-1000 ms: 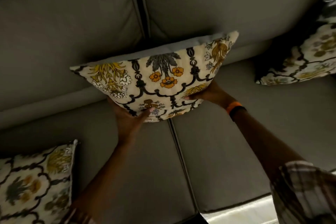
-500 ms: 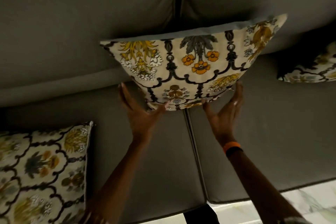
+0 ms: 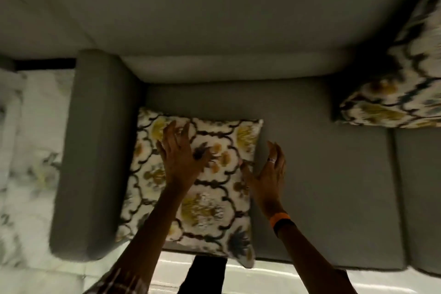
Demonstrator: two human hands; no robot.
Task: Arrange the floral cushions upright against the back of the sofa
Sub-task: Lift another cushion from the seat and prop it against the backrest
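Beside the armrest (image 3: 93, 150), a floral cushion (image 3: 214, 198) lies flat on the sofa seat (image 3: 322, 186), its near corner past the front edge. The left hand (image 3: 179, 157) hovers over it, fingers spread, gripping nothing; the right hand (image 3: 269, 174) is open beside its right edge. A one-sided lift could let it slide to the floor. Half a second ago both hands were at the cushion (image 3: 393, 83) now leaning on the backrest (image 3: 214, 19) at right.

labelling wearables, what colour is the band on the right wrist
Orange with a black edge, on the wristband, seen in the head view.
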